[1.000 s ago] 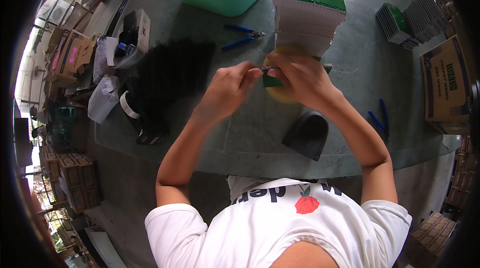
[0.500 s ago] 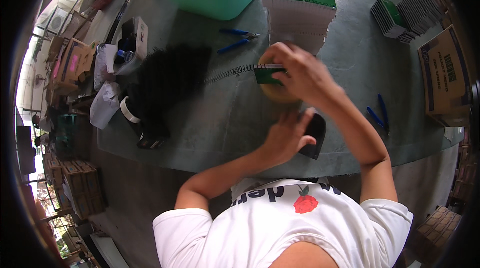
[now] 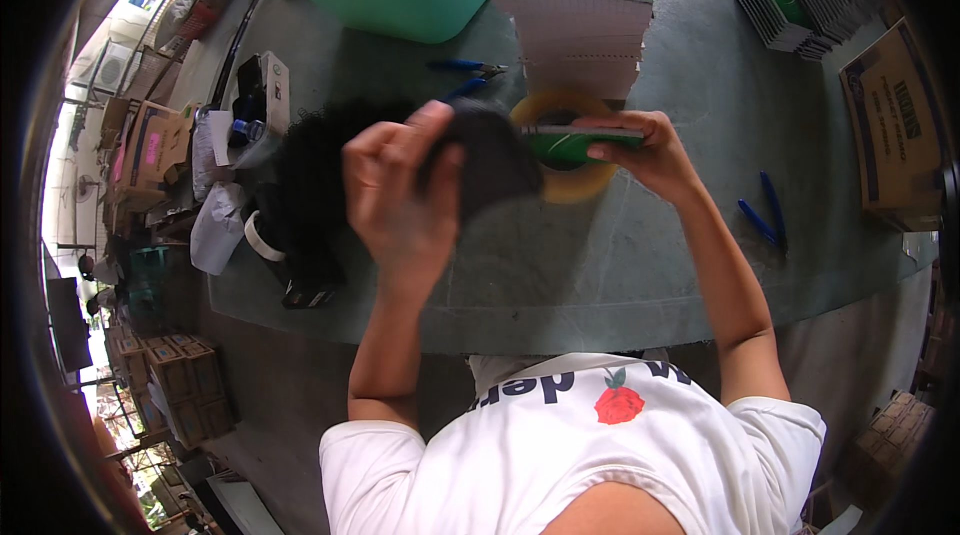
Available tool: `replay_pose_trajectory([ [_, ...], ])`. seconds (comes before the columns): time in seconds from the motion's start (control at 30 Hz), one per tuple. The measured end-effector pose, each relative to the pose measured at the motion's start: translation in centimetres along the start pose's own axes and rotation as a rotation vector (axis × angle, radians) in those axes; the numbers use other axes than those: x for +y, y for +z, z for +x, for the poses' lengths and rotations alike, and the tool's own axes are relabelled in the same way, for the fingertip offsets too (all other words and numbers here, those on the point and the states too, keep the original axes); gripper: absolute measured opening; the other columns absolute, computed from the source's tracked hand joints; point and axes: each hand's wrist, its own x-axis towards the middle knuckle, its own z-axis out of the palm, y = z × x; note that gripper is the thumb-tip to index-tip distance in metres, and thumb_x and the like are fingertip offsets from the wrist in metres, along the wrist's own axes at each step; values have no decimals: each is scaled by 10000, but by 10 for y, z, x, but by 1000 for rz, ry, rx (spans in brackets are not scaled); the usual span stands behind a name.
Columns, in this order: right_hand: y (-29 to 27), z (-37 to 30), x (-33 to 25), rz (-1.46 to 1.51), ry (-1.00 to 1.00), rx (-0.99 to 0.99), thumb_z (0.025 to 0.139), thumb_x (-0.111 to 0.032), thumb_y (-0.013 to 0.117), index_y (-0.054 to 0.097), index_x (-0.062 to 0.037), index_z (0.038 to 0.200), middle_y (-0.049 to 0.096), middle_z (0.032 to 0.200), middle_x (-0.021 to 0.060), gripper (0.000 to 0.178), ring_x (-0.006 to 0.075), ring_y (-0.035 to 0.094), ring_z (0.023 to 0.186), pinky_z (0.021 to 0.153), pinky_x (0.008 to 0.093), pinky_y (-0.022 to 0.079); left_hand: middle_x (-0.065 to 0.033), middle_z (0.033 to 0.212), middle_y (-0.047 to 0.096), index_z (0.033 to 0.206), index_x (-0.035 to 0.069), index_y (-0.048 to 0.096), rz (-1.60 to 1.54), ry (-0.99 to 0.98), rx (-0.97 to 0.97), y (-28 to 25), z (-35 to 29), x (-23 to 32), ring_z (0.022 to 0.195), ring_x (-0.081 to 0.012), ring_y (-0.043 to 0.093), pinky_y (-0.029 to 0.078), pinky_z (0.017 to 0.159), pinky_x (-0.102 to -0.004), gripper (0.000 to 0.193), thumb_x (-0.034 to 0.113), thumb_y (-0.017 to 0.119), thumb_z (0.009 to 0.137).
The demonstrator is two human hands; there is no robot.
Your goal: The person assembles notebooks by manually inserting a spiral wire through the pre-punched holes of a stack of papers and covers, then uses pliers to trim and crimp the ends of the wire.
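Observation:
My left hand [image 3: 405, 195], blurred by motion, is closed on a flat black piece [image 3: 497, 167] with a rounded edge, raised beside the notepad; its exact kind is unclear. My right hand [image 3: 655, 157] pinches a small green-covered notepad [image 3: 562, 147] by its right end, bound edge facing away from me. Under the notepad lies a roll of yellowish tape [image 3: 590, 187]. The black piece overlaps the notepad's left end, so any wire coil there is hidden. Just beyond stands a tall stack of green-covered notepads [image 3: 580, 35].
A heap of black wire coils [image 3: 320, 150] lies left. Blue-handled pliers [image 3: 462, 85] rest behind my left hand, another blue-handled pair [image 3: 770, 215] at the right. A green tub [image 3: 400, 0] stands at the back. Bound notepads [image 3: 775, 10] and a cardboard box [image 3: 895, 125] are at the right.
My left hand has picked up the black piece from the table near me and carried it left and away from me. My right hand has shifted right along the notepad to its end.

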Motion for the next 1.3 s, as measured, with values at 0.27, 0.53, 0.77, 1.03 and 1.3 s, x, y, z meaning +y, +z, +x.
replay_pose_trajectory([
  [0.27, 8, -4, -7, -61, -1, -34, 773, 14, 665, 652, -16, 1047, 676, 952, 42, 276, 80, 598, 855, 788, 228, 474, -71, 873, 549, 1015, 132, 656, 28, 169, -161, 14, 3, 0, 789, -228, 572, 497, 664, -341, 309, 52, 687, 718],
  [0.53, 7, -9, -6, -48, 72, -38, 806, 14, 633, 627, -6, 1076, 667, 891, 26, 270, 67, 587, 808, 743, 222, 475, -46, 877, 576, 1025, 114, 647, -189, 99, -536, 40, -30, 7, 802, -200, 558, 492, 672, -318, 335, 17, 696, 708],
  [0.77, 9, -12, -3, -15, 115, -73, 827, 57, 570, 599, 2, 1090, 650, 877, 20, 271, 62, 575, 829, 748, 236, 474, -60, 853, 568, 1066, 151, 635, -33, 161, 9, 36, 18, 15, 832, -230, 558, 488, 688, -333, 398, 23, 705, 696],
  [1.03, 7, -10, -3, -51, 9, -70, 817, 61, 572, 575, 2, 1145, 650, 1014, 59, 333, 108, 586, 927, 833, 246, 459, -95, 937, 596, 929, 48, 594, -326, 34, -230, 49, -5, 28, 864, -265, 576, 477, 754, -341, 237, 45, 707, 720],
  [1.3, 3, -10, 0, 100, 8, -52, 785, 7, 657, 622, 6, 1031, 668, 947, 47, 248, 81, 597, 873, 794, 221, 473, -121, 908, 587, 904, 62, 582, 52, 338, -261, 53, -11, 27, 808, -281, 601, 452, 766, -375, 198, 97, 694, 744],
])
